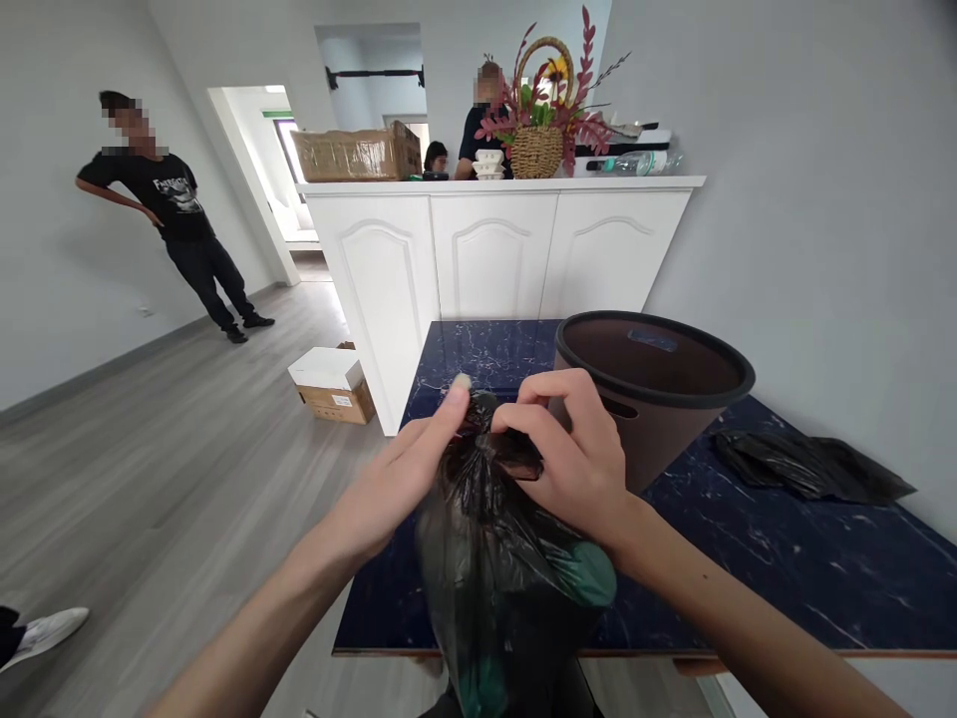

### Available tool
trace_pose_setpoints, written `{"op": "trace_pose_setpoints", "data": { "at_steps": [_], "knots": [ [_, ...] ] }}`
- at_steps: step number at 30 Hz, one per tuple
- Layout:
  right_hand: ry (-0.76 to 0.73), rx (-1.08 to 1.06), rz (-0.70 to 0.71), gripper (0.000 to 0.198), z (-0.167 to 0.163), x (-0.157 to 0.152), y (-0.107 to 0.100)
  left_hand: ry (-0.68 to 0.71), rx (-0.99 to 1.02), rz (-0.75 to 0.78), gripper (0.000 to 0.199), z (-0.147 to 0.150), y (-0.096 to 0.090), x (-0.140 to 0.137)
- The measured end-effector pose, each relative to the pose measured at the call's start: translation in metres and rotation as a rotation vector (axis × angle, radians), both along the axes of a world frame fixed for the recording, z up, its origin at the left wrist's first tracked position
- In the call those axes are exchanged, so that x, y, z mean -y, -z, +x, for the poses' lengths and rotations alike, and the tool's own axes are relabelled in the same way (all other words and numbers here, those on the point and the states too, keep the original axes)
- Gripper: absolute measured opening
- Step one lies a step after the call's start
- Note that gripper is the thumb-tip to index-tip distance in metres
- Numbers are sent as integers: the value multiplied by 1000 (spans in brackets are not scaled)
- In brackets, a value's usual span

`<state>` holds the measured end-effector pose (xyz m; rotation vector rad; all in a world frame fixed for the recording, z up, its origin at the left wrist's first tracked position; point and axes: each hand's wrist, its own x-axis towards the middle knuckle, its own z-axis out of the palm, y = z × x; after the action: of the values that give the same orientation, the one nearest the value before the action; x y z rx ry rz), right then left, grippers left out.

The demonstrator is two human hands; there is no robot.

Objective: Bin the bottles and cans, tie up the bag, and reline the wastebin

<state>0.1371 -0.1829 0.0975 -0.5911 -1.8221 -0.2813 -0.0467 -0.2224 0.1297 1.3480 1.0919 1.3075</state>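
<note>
A filled black plastic garbage bag [493, 568] hangs at the near edge of the dark blue marbled table [793, 578], its neck gathered and twisted. Green shapes show through the thin plastic. My left hand [419, 459] is closed around the left side of the neck, thumb pointing up. On the right side, my right hand [575, 449] pinches the bag's top with curled fingers. Just beyond my right hand stands a brown trash bin [673, 429] with a black rim, upright on the table. A flattened black plastic bag [814, 467] lies to the bin's right.
A white cabinet [493, 254] stands behind the table, bearing a cardboard box [351, 157], a flower basket [536, 150] and a plastic bottle [635, 163]. Boxes [336, 399] sit on the floor. One person [175, 199] stands at left; others are behind the cabinet.
</note>
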Motion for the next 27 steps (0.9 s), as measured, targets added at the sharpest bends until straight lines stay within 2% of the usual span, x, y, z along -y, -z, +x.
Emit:
{"op": "trace_pose_setpoints", "data": {
  "at_steps": [2, 4, 8, 10, 15, 19, 22, 24, 27],
  "knots": [
    [15, 30, 39, 15, 0, -1, -3, 41, -37, -54, 41, 4, 0, -1],
    [-7, 111, 56, 15, 2, -2, -4, 22, -71, -79, 46, 8, 1, 0],
    [-110, 226, -27, 9, 10, 0, -3, -14, 10, -52, 38, 10, 6, -2],
    [-188, 240, -163, 7, 17, 5, -3, -15, 50, -63, 37, 7, 9, -3],
    [-366, 156, -640, 14, 48, 25, 0, -91, 170, -111, 34, -8, 22, -1],
    [-373, 57, -867, 13, 70, 40, 15, -159, 309, -151, 26, -24, 40, 4],
    [-456, 18, -1027, 13, 76, 49, 25, -169, 450, -175, 25, -28, 52, 8],
    [-502, 31, -1108, 14, 78, 50, 25, -153, 546, -185, 26, -24, 56, 12],
    [-557, 128, -1209, 17, 77, 41, 13, -141, 665, -187, 24, -15, 53, 16]
  ]
}}
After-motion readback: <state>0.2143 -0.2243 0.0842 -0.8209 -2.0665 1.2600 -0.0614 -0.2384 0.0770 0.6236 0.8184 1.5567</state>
